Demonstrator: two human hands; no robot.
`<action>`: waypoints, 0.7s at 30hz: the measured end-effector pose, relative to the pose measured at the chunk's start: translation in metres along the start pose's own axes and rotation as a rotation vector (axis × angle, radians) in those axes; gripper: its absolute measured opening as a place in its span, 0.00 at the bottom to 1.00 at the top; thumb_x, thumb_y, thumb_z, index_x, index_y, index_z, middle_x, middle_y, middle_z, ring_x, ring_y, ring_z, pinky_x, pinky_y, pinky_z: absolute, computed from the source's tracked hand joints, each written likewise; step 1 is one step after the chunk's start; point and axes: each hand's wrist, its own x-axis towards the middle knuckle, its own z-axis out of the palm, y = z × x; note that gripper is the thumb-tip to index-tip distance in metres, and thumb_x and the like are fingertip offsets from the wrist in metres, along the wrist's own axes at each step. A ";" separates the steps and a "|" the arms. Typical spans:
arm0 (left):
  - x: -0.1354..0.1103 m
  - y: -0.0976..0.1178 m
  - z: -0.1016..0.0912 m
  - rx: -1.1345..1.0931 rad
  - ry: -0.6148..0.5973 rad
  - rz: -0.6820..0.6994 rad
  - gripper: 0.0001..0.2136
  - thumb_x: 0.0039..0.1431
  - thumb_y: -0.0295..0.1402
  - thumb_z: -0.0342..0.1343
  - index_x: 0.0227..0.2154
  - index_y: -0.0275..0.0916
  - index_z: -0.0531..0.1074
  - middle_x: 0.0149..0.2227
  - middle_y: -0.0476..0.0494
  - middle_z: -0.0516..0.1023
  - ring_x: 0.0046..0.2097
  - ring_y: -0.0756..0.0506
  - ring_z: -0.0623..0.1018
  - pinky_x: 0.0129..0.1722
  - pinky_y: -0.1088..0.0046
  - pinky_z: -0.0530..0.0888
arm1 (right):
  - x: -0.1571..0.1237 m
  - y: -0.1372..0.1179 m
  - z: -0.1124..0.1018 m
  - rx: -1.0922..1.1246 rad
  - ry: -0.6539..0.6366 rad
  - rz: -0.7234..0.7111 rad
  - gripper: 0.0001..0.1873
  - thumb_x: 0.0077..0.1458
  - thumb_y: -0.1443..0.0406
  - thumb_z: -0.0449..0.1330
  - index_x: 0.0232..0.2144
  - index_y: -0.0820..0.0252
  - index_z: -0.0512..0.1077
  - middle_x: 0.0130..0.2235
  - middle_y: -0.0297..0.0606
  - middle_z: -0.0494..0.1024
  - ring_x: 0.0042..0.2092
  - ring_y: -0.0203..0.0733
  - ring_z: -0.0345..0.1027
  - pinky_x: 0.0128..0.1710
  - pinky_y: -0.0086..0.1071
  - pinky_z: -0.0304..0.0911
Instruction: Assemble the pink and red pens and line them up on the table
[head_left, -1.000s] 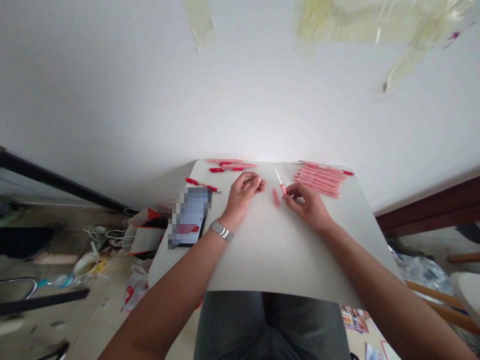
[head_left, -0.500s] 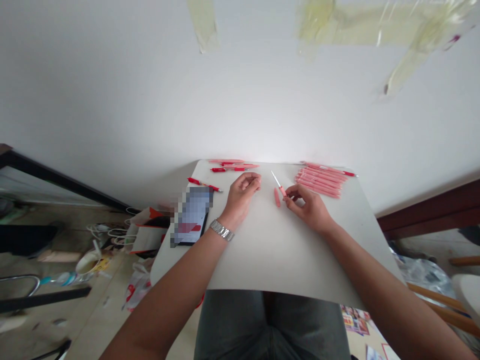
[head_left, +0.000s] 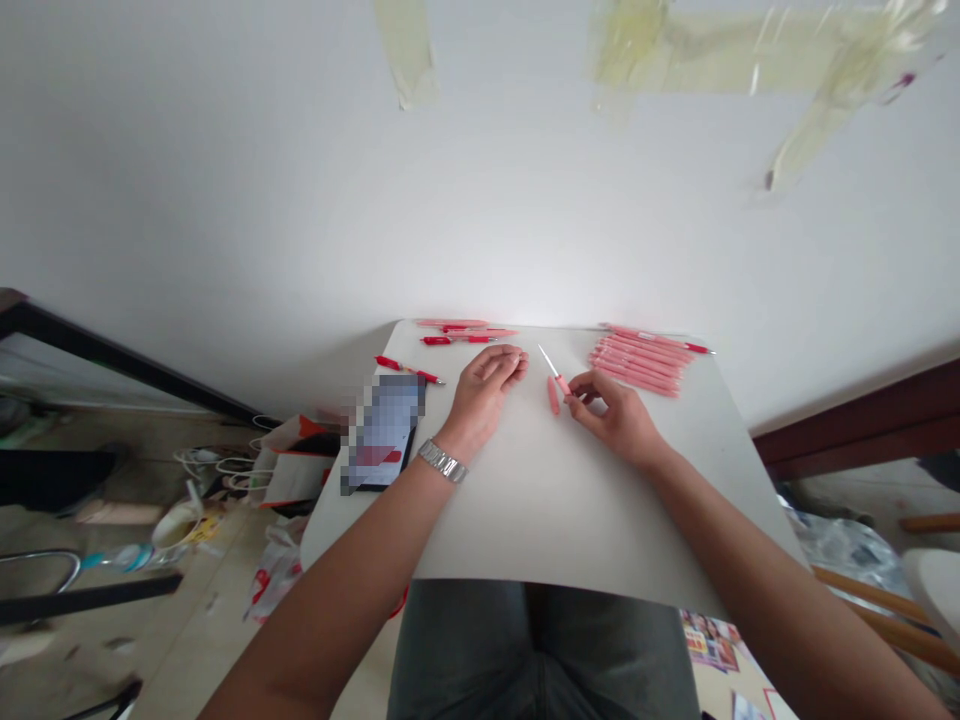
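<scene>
My right hand [head_left: 611,412] pinches an opened pink pen [head_left: 564,385], whose thin white refill [head_left: 547,357] sticks out toward the wall. Just left of it, a loose pink pen barrel piece [head_left: 553,396] lies on the white table [head_left: 555,500]. My left hand [head_left: 491,382], with a metal watch on the wrist, is closed in a pinch to the left of the refill tip. Whatever its fingertips hold, if anything, is too small to make out. The two hands are apart.
Several pink pens [head_left: 637,362] lie in a row at the back right, a red-gripped pen [head_left: 699,348] behind them. More red and pink pens [head_left: 457,340] are at the back left. A phone [head_left: 384,440] lies by the left edge. The wall [head_left: 480,220] borders the table's back.
My left fingers have shifted slightly to the right and changed their pinch. My right hand still holds the opened pen in nearly the same place.
</scene>
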 end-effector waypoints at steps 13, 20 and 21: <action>0.002 -0.001 -0.002 -0.022 0.045 -0.018 0.15 0.54 0.38 0.74 0.41 0.41 0.77 0.39 0.48 0.81 0.41 0.51 0.81 0.50 0.71 0.77 | 0.000 -0.009 -0.003 -0.031 -0.027 -0.009 0.05 0.64 0.60 0.61 0.40 0.53 0.74 0.36 0.36 0.82 0.36 0.42 0.76 0.39 0.35 0.72; 0.002 0.001 -0.001 -0.069 0.057 -0.068 0.15 0.53 0.37 0.75 0.40 0.40 0.78 0.41 0.47 0.83 0.41 0.52 0.81 0.49 0.73 0.78 | 0.000 -0.007 -0.002 -0.050 -0.033 -0.025 0.05 0.63 0.61 0.62 0.40 0.53 0.75 0.36 0.36 0.82 0.35 0.41 0.76 0.38 0.34 0.72; 0.002 0.001 -0.001 -0.067 0.058 -0.069 0.15 0.53 0.38 0.74 0.40 0.40 0.78 0.41 0.47 0.83 0.41 0.52 0.81 0.49 0.73 0.78 | 0.000 -0.007 -0.002 -0.053 -0.032 -0.024 0.05 0.63 0.60 0.62 0.40 0.53 0.75 0.36 0.36 0.82 0.36 0.41 0.76 0.38 0.34 0.72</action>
